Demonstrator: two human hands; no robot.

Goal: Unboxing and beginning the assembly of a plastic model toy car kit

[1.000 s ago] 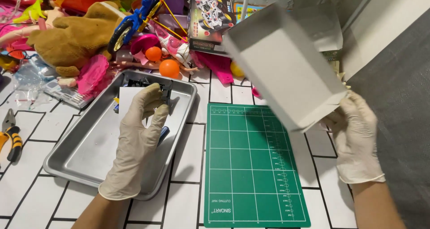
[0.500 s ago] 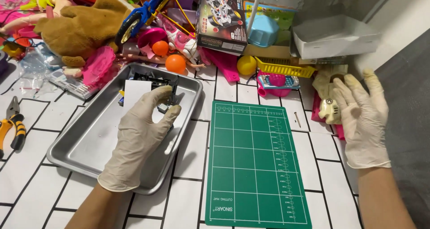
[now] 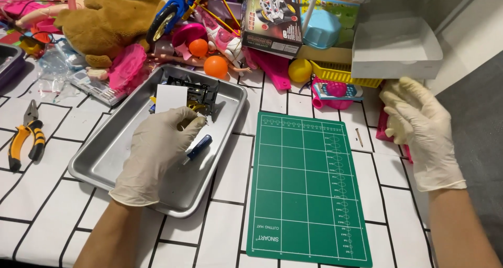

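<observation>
Where the white bench (image 3: 47,194) with its black grid lines begins at the left, a pair of orange-handled pliers (image 3: 27,134) lies well apart from the fingers of either hand. Next comes the shallow rectangular metal tray (image 3: 99,160), over which the gloved left hand (image 3: 157,155) rests palm down. Its fingers (image 3: 186,118) are curled loosely at the edge of a small black toy-car chassis (image 3: 196,95) that sits in the far part of the tray; whether they pinch anything cannot be told. A white card (image 3: 171,96) stands just beyond the fingers, and a blue-handled screwdriver (image 3: 198,147) lies just beside them in the tray. Behind the tray a brown plush animal (image 3: 105,24) and two orange balls (image 3: 215,67) lie in a heap of toys.

Between the two hands lies a green cutting mat (image 3: 306,187), bare, with a small nail (image 3: 359,137) just off its far right corner.

At the right, the gloved right hand (image 3: 422,134) hovers over the bench edge, fingers (image 3: 401,97) bent and drawn together, seemingly gripping nothing. Just beyond those fingers sits an open white cardboard box (image 3: 395,50) on a yellow plastic basket (image 3: 343,74).
</observation>
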